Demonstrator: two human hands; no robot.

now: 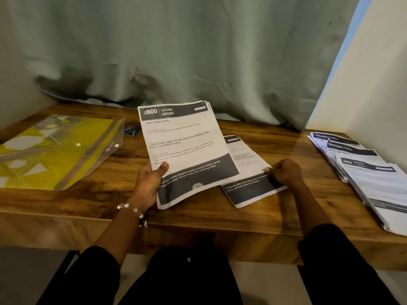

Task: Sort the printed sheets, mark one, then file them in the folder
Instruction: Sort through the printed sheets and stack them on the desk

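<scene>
My left hand (149, 183) grips a stack of printed sheets (185, 146) by its left edge, thumb on top, tilted up above the table; the top sheet reads "3800 KITCHEN". To its right a single printed sheet (248, 172) lies flat on the wood, partly under the held stack. My right hand (284, 172) pinches that sheet at its right edge, fingers curled. A clear plastic folder (55, 150) with a yellow patterned insert lies flat at the table's left. A blue and black pen (131, 130) lies just beyond the folder's right corner.
A second fanned pile of printed sheets (363, 175) lies along the right side of the wooden table (110, 194). A grey-green curtain (176, 51) hangs behind the table, a pale wall (374, 84) stands at the right. My dark-clothed legs show below the front edge.
</scene>
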